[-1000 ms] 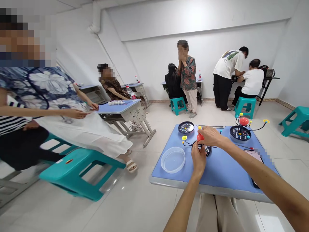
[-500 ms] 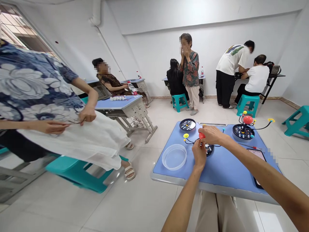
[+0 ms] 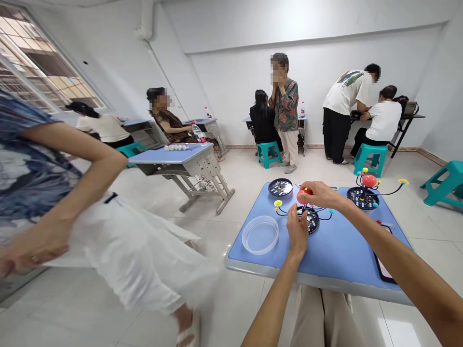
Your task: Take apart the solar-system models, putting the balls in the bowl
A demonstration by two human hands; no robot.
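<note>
On the blue desk [image 3: 336, 255] a model with curved black arms and small coloured balls rises from a round black base [image 3: 313, 222]. My right hand [image 3: 318, 194] is closed on the model's red ball [image 3: 301, 196] at the top. Just below, my left hand [image 3: 297, 229] has its fingers pressed together at the model's stem; what they pinch is hidden. A yellow disc [image 3: 278, 203] sits at the end of an arm to the left. At the back right stands a second model with a red ball [image 3: 369, 181].
A clear round lid [image 3: 260, 235] lies left of my hands, a black round tray [image 3: 280, 187] behind it. A phone [image 3: 385, 265] lies under my right forearm. A person in a white skirt [image 3: 144, 250] is close on the left; other people are farther back.
The person at the left has moved nearer, uncovering a seated person behind. My right hand has shifted slightly up and right, showing more of the model's arms.
</note>
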